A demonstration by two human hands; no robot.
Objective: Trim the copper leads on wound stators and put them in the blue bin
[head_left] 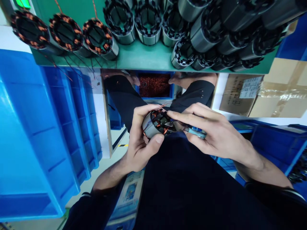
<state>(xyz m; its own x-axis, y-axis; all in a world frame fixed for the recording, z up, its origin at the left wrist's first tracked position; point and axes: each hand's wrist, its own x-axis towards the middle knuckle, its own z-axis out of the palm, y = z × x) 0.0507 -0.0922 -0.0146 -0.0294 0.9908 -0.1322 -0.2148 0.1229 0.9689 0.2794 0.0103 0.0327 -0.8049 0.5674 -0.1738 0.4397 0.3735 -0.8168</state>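
Observation:
Over my lap, my left hand (144,137) is wrapped round a metal motor stator (152,128) with copper windings and black slot insulators. Its open end faces right, and thin copper wires stick up from the top edge. In my right hand (208,131) is a pair of pliers or cutters (196,132) with light blue handles. The tool's jaws are at the stator's open end, among the wires. My right index finger reaches to the stator's upper rim. The exact tips of the jaws are hard to make out.
Three wound stators (98,38) stand at the back left of the green table (144,57), with many unwound stators (148,24) to their right. Below is a blue bin (155,96) of copper scraps. Blue crates (21,134) are at left, cardboard boxes (280,92) at right.

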